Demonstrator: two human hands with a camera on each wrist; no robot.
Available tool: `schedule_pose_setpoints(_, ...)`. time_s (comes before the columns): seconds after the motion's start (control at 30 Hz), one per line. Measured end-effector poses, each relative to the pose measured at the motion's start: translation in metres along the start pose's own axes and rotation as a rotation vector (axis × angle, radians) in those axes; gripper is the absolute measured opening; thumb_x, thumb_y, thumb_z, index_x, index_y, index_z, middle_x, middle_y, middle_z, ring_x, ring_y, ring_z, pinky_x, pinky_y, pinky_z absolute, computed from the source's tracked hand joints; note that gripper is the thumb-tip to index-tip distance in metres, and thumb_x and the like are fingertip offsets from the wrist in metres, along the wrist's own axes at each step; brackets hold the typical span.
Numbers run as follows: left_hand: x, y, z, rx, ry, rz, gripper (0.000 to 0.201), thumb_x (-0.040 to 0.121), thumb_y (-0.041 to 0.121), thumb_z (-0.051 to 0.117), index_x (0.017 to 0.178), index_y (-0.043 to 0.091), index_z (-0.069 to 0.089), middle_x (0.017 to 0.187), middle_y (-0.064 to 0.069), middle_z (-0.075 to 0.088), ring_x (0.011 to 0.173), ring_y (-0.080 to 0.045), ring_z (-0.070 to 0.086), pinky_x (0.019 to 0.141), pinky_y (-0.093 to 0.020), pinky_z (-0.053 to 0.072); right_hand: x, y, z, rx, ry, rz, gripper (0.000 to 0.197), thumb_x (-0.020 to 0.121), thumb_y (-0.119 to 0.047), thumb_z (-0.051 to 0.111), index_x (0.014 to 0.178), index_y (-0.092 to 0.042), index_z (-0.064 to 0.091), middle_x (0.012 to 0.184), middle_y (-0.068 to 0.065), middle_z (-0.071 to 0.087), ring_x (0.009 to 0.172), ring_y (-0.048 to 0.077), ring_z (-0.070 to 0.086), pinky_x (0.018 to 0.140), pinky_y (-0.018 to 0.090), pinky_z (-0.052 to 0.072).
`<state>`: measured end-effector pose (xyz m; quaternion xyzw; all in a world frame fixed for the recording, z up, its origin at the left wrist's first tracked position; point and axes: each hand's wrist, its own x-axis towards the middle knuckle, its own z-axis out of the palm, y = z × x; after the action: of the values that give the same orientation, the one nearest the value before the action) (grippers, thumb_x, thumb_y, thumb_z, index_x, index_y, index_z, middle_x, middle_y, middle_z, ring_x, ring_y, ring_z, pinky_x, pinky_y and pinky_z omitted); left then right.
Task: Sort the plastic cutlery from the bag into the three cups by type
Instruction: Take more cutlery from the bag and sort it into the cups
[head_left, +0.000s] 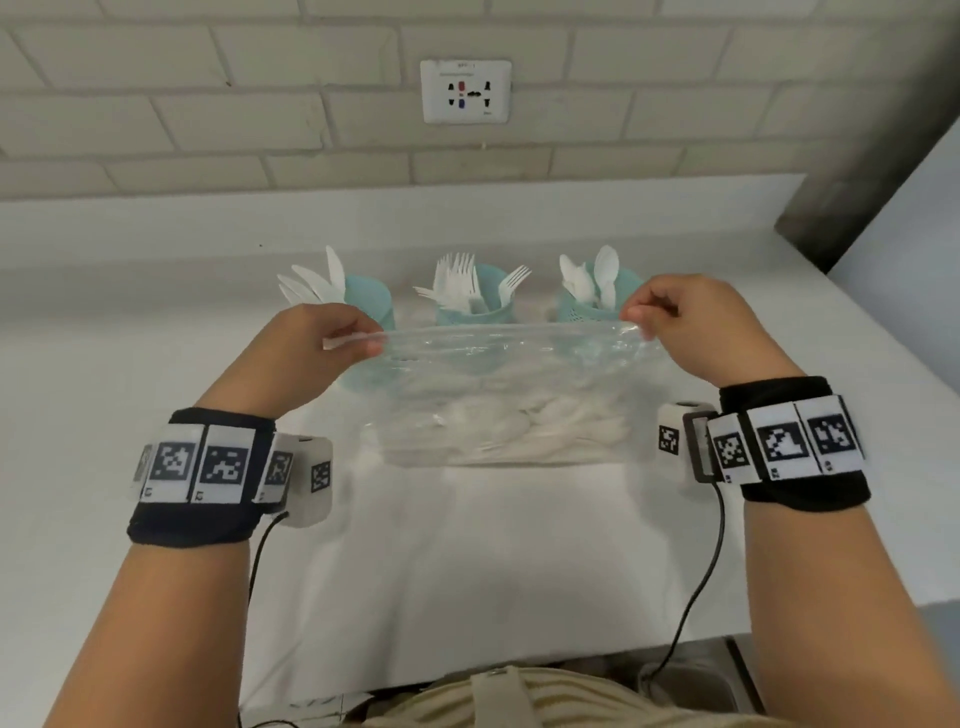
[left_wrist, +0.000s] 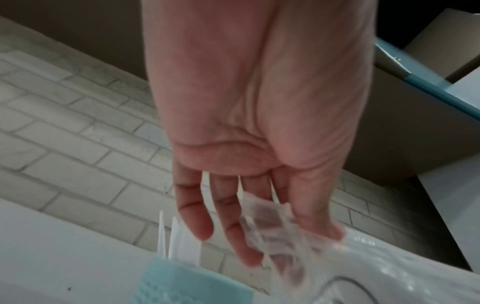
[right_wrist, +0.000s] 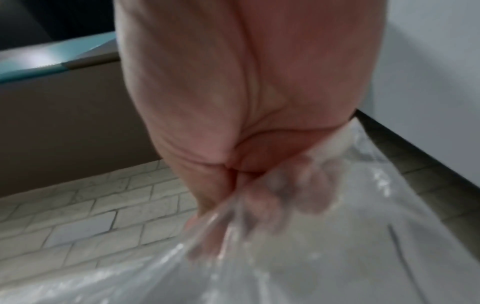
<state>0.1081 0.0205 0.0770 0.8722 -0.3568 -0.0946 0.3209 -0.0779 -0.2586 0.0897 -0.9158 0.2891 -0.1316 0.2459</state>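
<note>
A clear plastic bag (head_left: 498, 384) with white cutlery lying in its bottom is held up over the white counter, its top edge stretched flat. My left hand (head_left: 332, 332) pinches the bag's top left corner (left_wrist: 275, 236); my right hand (head_left: 670, 317) pinches the top right corner (right_wrist: 259, 216). Behind the bag stand three teal cups: the left cup (head_left: 366, 299) holds knives, the middle cup (head_left: 475, 306) holds forks, the right cup (head_left: 589, 306) holds spoons. The left cup (left_wrist: 187, 286) with its knives shows below my left fingers (left_wrist: 197, 218).
The white counter (head_left: 493, 545) runs to a brick-tiled wall with a socket plate (head_left: 466, 91). A dark panel (head_left: 872, 171) borders the counter at the right. Cables hang from both wristbands toward the counter's front edge.
</note>
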Motion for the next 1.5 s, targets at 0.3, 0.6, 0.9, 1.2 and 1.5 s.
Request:
schedule_pose_setpoints(0.3,0.016,0.02,0.027,-0.443,0.269,0.079,0.026,0.086,0.005,0.065,0.093,0.029,0.068,0.082,0.006,0.064,0.069,-0.006,0.061,0.078,-0.02,0.052,0.003,-0.056,0.032,0.199,0.093,-0.245,0.024,0.086,-0.03,0.065,0.106,-0.018,0.07,0.111,0.0,0.068,0.113,0.017,0.056,0.097,0.023,0.037)
schedule_pose_setpoints(0.6,0.011,0.043,0.028,-0.525,0.37,0.198,0.035,0.083,-0.002,0.065,0.113,0.016,0.057,0.078,-0.002,0.07,0.075,-0.014,0.069,0.078,-0.029,0.055,0.003,-0.123,0.078,0.645,0.015,-0.249,0.023,0.078,-0.025,0.074,0.098,-0.014,0.075,0.088,0.0,0.075,0.081,0.008,0.067,0.083,0.028,0.054)
schedule_pose_setpoints(0.9,0.005,0.018,0.014,-0.48,0.518,0.111,0.03,0.081,0.002,0.07,0.086,0.03,0.062,0.078,0.006,0.067,0.074,-0.012,0.067,0.082,-0.028,0.054,0.002,-0.053,0.049,0.353,0.112,-0.149,0.01,0.078,-0.022,0.073,0.086,-0.017,0.077,0.084,-0.009,0.072,0.069,-0.012,0.059,0.077,0.004,0.042)
schedule_pose_setpoints(1.2,0.0,-0.006,0.004,-0.433,0.569,0.055,0.025,0.082,0.005,0.068,0.079,0.029,0.064,0.081,0.01,0.067,0.07,0.006,0.063,0.076,-0.013,0.05,-0.008,0.025,0.002,0.27,0.215,-0.017,0.013,0.076,-0.024,0.075,0.087,-0.02,0.077,0.083,-0.008,0.072,0.068,-0.019,0.056,0.075,0.0,0.04)
schedule_pose_setpoints(1.5,-0.004,-0.014,0.016,-0.404,0.569,0.008,0.034,0.088,0.001,0.059,0.079,0.034,0.063,0.08,0.009,0.065,0.064,0.007,0.06,0.071,-0.009,0.049,-0.01,0.036,-0.011,0.262,0.259,-0.055,0.013,0.078,-0.023,0.073,0.09,-0.026,0.074,0.087,-0.007,0.071,0.072,-0.013,0.058,0.081,0.006,0.043)
